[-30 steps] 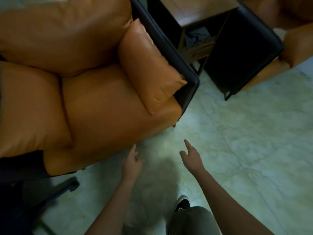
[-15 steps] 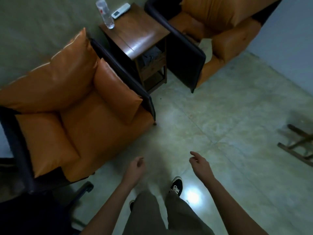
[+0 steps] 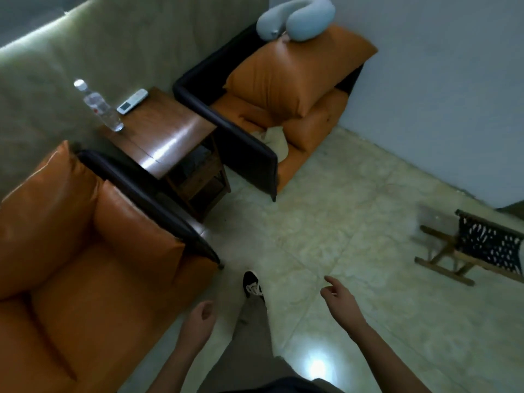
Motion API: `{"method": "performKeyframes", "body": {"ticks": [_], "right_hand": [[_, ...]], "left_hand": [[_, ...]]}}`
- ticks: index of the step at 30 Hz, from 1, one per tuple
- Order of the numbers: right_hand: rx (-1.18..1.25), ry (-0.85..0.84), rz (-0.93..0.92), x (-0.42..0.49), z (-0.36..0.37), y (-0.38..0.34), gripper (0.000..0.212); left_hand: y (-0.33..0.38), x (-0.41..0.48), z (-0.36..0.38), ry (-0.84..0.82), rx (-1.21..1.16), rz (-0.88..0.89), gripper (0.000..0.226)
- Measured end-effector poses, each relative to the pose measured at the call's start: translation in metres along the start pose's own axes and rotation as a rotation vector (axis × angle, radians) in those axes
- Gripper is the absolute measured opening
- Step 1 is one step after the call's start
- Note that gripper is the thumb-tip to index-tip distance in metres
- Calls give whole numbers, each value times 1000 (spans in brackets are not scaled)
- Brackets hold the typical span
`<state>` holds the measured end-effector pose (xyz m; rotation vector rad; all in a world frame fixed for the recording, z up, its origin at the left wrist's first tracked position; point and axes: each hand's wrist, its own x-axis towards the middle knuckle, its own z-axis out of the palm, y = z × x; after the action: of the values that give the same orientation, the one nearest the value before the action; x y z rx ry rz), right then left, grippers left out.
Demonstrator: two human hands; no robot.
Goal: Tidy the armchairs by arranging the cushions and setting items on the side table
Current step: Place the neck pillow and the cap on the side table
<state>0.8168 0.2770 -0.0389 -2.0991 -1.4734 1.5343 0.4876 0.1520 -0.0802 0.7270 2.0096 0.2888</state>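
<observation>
Both hands empty: left hand (image 3: 200, 316) loosely curled, right hand (image 3: 337, 297) slack, forefinger out. Right of the side table (image 3: 170, 129), on the far armchair (image 3: 226, 123), the back cushion (image 3: 289, 78) slumps forward. Grey neck pillow (image 3: 297, 21) perched on top, pale cloth (image 3: 273, 137) on the seat. Cushion looks bulky, soft, slick-skinned, probably light; best taken two-handed at its side edges. Bottle (image 3: 99, 106) and remote (image 3: 132, 101) sit on the table.

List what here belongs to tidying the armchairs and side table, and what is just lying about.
Belongs to the job: near armchair, far armchair, big cushion on it, grey neck pillow, pale cloth on its seat, side table, bottle, remote.

Just lying about: low wooden chair on the floor; dark clutter under the table top, unclear.
</observation>
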Motion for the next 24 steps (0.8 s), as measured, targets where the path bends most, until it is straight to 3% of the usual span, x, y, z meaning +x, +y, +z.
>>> {"method": "performKeyframes", "body": {"ticks": [4, 7, 14, 19, 24], "right_hand": [[56, 53, 44, 42, -27, -36, 43], [117, 148, 62, 72, -46, -53, 41], [195, 293, 182, 126, -87, -61, 38], [209, 262, 314, 184, -128, -50, 37], [142, 187, 257, 275, -209, -81, 37]], "left_hand": [[37, 57, -28, -12, 48, -65, 30], [85, 100, -47, -43, 113, 43, 8], [236, 172, -64, -145, 128, 196, 21], [334, 222, -56, -128, 116, 306, 24], [416, 248, -28, -46, -18, 262, 16]]}}
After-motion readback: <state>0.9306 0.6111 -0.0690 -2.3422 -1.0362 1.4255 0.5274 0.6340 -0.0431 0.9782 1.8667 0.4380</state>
